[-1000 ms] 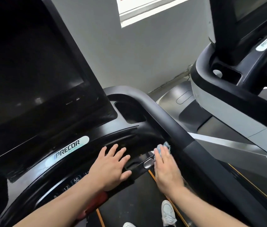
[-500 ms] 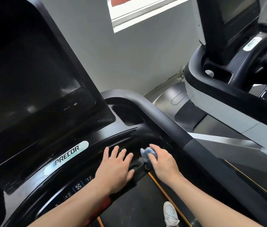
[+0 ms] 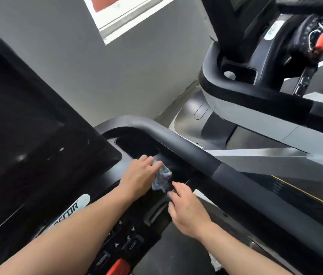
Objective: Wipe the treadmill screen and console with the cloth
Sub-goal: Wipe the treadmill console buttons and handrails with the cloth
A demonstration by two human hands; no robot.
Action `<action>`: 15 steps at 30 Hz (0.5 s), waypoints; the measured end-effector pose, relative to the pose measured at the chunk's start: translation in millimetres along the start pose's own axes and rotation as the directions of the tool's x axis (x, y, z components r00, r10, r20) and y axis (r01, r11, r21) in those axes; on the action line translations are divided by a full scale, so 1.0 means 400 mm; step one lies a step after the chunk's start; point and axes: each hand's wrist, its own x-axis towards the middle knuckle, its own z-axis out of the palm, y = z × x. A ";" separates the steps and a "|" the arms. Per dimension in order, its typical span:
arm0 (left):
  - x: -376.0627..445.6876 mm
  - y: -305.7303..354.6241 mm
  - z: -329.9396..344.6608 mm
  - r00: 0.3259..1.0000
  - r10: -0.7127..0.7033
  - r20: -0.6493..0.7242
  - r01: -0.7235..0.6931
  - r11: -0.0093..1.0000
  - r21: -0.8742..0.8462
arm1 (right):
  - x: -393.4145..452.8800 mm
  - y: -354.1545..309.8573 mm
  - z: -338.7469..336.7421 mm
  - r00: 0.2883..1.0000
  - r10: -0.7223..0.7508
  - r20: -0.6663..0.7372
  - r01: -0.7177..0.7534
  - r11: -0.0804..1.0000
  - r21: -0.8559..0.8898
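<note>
A small crumpled blue-grey cloth (image 3: 161, 178) sits on the right side of the black treadmill console (image 3: 115, 175), just below the cup-holder recess (image 3: 137, 145). My left hand (image 3: 138, 175) reaches across the console and grips the cloth's upper part with its fingers. My right hand (image 3: 184, 209) lies just below and right, its fingertips pinching the cloth's lower corner. The large dark screen (image 3: 27, 135) fills the left of the view, above the pale brand label (image 3: 77, 205).
A thick black handrail (image 3: 186, 151) curves round the console's right side. Control buttons (image 3: 129, 241) and a red stop button (image 3: 117, 266) lie under my left forearm. A second treadmill (image 3: 256, 96) stands to the right, a grey wall behind.
My left hand left the console's lower edge and reached up right to the cloth. The right hand drew back a little; the cloth now sits between both hands.
</note>
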 end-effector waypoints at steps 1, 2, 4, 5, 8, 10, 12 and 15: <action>0.019 -0.010 -0.009 1.000 0.018 -0.025 -0.016 0.998 0.059 | -0.012 0.007 0.019 0.999 -0.027 0.018 0.029 0.994 -0.109; 0.034 -0.015 -0.020 0.998 0.049 -0.030 -0.045 0.993 0.112 | -0.023 0.007 0.029 0.999 -0.027 0.025 0.031 0.986 -0.167; 0.042 -0.012 -0.015 0.986 0.165 -0.006 -0.161 0.966 0.200 | -0.038 0.002 0.036 1.000 -0.005 -0.009 0.002 0.975 -0.224; 0.031 -0.006 -0.004 0.970 0.241 0.038 -0.243 0.945 0.220 | -0.043 0.000 0.039 1.000 0.010 -0.022 -0.016 0.968 -0.251; -0.037 -0.009 0.045 0.876 0.415 0.246 -0.460 0.872 0.168 | -0.050 -0.001 0.043 0.993 0.099 -0.065 -0.113 0.958 -0.263; -0.055 -0.029 0.056 0.804 0.485 0.345 -0.559 0.814 0.160 | -0.049 -0.003 0.051 0.984 0.164 -0.076 -0.177 0.956 -0.232; -0.015 -0.039 0.063 0.757 0.575 0.311 -0.642 0.741 0.194 | -0.045 -0.008 0.057 0.980 0.181 -0.077 -0.194 0.955 -0.222; 0.115 0.004 0.067 0.764 0.633 0.128 -0.644 0.735 0.211 | -0.042 -0.008 0.058 0.983 0.171 -0.072 -0.183 0.954 -0.236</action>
